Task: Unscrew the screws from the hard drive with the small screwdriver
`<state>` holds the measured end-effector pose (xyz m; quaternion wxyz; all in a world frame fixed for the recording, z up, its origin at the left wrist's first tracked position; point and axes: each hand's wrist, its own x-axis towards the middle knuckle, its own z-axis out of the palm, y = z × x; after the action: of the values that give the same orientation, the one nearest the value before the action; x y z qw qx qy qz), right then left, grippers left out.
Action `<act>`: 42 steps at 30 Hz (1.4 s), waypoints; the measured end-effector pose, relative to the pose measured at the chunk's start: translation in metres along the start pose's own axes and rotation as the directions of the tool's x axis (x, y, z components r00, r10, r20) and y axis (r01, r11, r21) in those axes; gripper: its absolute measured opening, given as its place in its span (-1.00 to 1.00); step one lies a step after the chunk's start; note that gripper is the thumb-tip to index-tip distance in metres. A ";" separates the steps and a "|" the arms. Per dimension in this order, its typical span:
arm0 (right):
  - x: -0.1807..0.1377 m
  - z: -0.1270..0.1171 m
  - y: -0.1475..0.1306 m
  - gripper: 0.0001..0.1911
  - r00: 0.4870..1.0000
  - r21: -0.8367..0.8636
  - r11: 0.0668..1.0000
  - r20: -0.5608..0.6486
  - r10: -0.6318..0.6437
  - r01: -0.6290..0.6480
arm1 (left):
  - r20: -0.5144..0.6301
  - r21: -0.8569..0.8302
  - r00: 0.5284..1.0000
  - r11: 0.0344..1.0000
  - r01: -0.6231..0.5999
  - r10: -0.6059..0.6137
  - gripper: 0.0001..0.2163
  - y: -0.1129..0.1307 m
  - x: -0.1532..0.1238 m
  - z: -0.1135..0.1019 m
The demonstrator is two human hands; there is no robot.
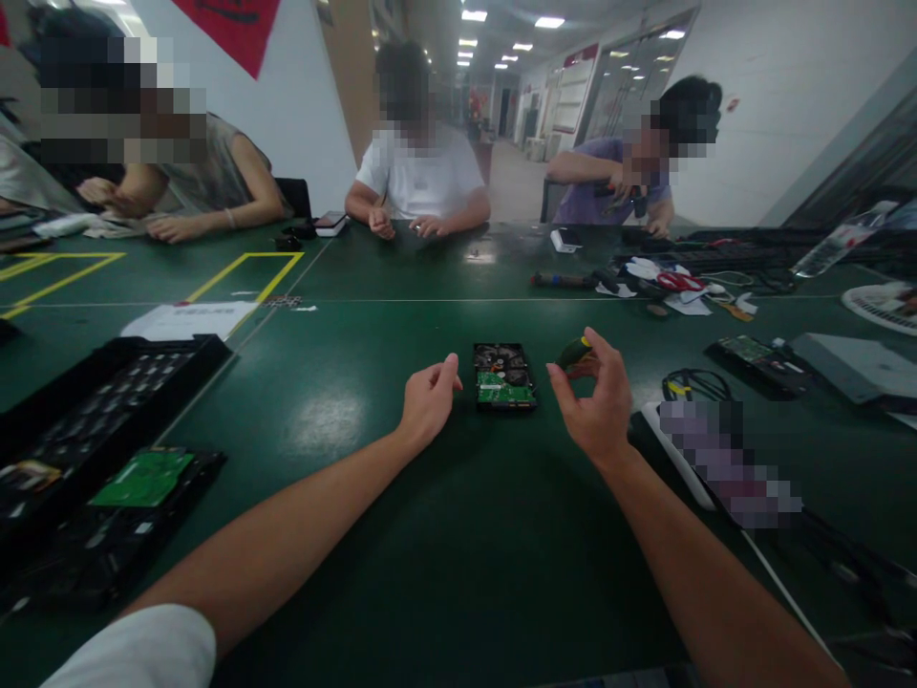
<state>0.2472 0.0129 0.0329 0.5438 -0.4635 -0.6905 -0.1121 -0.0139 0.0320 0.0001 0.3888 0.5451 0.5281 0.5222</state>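
A hard drive (503, 376) lies flat on the green table between my hands, its green circuit board on the near half. My left hand (428, 399) is just left of the drive and apart from it. Its fingers are curled in and the thumb points up; whatever they may hold is hidden. To the right of the drive, my right hand (596, 401) is raised, with thumb and fingers around a screwdriver (573, 353) that has a dark green and yellow handle. I cannot make out its shaft.
At left are a black tray (207, 355) and a larger black device with a green board (147, 478). Another drive (757, 365), a grey box (856, 368), a coiled cable (696, 385) and a bottle (845, 239) are at right. Several people sit across the table.
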 end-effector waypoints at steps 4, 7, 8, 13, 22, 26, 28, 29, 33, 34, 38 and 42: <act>0.002 -0.002 -0.002 -0.28 1.000 -0.011 1.000 0.016 -0.015 0.015 | 0.023 -0.010 1.000 1.000 -0.021 0.021 -0.65 -0.008 0.005 0.000; 0.002 -0.001 -0.004 -0.28 0.999 -0.005 1.000 0.040 -0.023 0.023 | 0.047 -0.012 0.997 0.998 -0.067 0.067 -0.71 -0.009 0.003 0.003; 0.002 -0.001 -0.004 -0.27 0.999 -0.001 1.000 0.040 -0.024 0.024 | 0.056 -0.010 0.996 0.997 -0.073 0.073 -0.71 -0.009 0.002 0.004; 0.000 0.000 -0.002 -0.26 1.000 0.002 1.000 0.003 -0.020 0.020 | 0.138 0.052 0.990 0.999 0.002 -0.009 -0.59 0.001 -0.005 0.004; 0.000 0.001 -0.004 -0.24 0.999 -0.008 0.999 0.032 -0.033 0.033 | 0.134 0.002 0.991 1.000 0.016 -0.017 -0.40 -0.002 -0.006 0.003; 0.000 0.001 -0.005 -0.27 0.999 -0.017 0.999 0.018 -0.037 0.037 | 0.135 0.066 0.990 0.997 -0.044 0.035 -0.50 -0.002 -0.006 0.004; 0.000 0.001 -0.004 -0.27 0.999 -0.002 0.999 0.001 -0.038 0.038 | 0.164 0.074 0.985 0.995 -0.069 0.056 -0.53 0.002 -0.007 0.003; 0.000 0.001 -0.004 -0.26 0.999 0.007 0.999 -0.007 -0.036 0.036 | 0.173 0.075 0.982 0.993 -0.089 0.075 -0.55 0.003 -0.008 0.003; -0.001 0.002 -0.002 -0.26 1.000 0.029 0.999 0.005 -0.031 0.031 | 0.176 0.040 0.980 0.994 -0.099 0.091 -0.66 0.004 -0.008 0.004; -0.001 0.002 -0.002 -0.27 0.999 0.031 0.999 0.012 -0.032 0.032 | 0.174 0.025 0.981 0.995 -0.094 0.088 -0.69 0.003 -0.007 0.004; -0.001 0.003 -0.003 -0.30 0.999 0.025 0.999 0.021 -0.027 0.027 | 0.181 -0.036 0.980 0.996 -0.077 0.083 -0.75 -0.003 -0.005 0.005; -0.002 0.003 -0.002 -0.26 1.000 0.009 1.000 -0.005 -0.013 0.013 | 0.185 -0.093 0.981 0.995 -0.047 0.064 -0.76 -0.004 -0.005 0.007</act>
<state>0.2437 0.0129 0.0311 0.5468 -0.4564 -0.6927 -0.1133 -0.0071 0.0285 -0.0052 0.4460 0.5889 0.4499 0.5019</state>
